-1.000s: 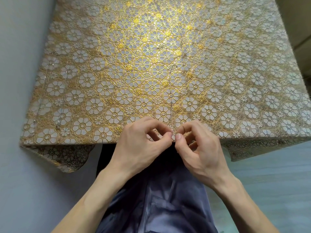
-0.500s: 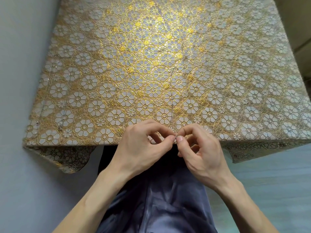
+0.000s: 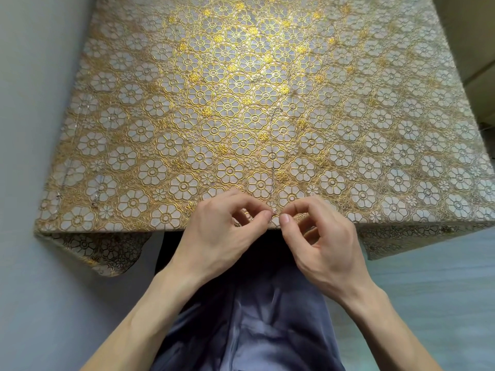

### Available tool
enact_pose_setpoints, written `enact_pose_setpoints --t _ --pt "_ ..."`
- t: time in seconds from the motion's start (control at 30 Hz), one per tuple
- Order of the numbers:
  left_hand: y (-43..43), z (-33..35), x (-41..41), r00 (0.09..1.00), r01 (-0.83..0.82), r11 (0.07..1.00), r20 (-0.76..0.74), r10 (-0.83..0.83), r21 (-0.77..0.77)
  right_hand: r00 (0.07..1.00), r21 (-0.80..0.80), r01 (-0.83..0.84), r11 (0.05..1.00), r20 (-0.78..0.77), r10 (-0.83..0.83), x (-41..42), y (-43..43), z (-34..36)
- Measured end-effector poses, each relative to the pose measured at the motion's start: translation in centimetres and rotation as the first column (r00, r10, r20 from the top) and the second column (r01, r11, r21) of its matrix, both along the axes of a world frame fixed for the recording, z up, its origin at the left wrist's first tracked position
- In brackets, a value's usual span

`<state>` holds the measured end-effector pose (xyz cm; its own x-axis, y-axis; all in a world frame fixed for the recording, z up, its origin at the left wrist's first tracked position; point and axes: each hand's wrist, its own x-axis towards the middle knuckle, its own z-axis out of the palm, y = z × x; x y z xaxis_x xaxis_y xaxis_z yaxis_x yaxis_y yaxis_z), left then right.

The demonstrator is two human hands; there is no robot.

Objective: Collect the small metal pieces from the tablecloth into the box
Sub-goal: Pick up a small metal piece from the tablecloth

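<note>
A gold floral lace tablecloth point(image 3: 267, 103) covers the table. Tiny metal pieces point(image 3: 272, 167) glint along a thin seam running down its middle to the near edge. A few more small metal pieces point(image 3: 94, 204) lie near the left edge. My left hand point(image 3: 222, 234) and my right hand point(image 3: 325, 236) meet at the near edge. Each pinches thumb against forefinger where the seam ends. A tiny metal piece point(image 3: 274, 213) shows between the fingertips, too small to see clearly. No box is in view.
A pale wall runs along the left side of the table. The cloth's corner point(image 3: 104, 253) hangs down at the front left. My grey-blue trousers point(image 3: 254, 317) fill the space below the table edge, with pale floor to the right.
My fingertips touched one another a second ago and now stand slightly apart at the seam. The view has shifted a little; both hands stay at the near edge.
</note>
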<state>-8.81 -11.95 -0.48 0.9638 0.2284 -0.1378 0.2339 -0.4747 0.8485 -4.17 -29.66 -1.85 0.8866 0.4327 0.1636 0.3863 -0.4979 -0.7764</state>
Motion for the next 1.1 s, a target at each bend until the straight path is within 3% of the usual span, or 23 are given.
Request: enact_pose_setpoints --t 0.2,0.67,0.93,1.1 --pt "-0.07 -0.15 -0.07 1.000 0.006 1.000 -0.017 -0.007 -0.004 0.997 -0.048 0.017 0.999 0.077 -0.014 -0.41 0.06 -0.06" --pt "-0.60 -0.57 -0.13 1.000 0.008 0.998 0.009 -0.008 0.069 0.998 -0.130 0.058 0.990 0.017 -0.057 -0.45 0.62 -0.49" --pt "-0.84 -0.51 -0.10 0.999 0.001 0.997 0.041 -0.004 0.080 0.947 0.012 0.081 0.997 -0.311 -0.073 -0.34 0.58 -0.23" --pt "-0.91 -0.62 -0.14 0.998 0.022 0.983 0.062 -0.034 0.183 0.880 0.059 0.051 0.997 -0.475 -0.017 -0.22 0.30 -0.10"
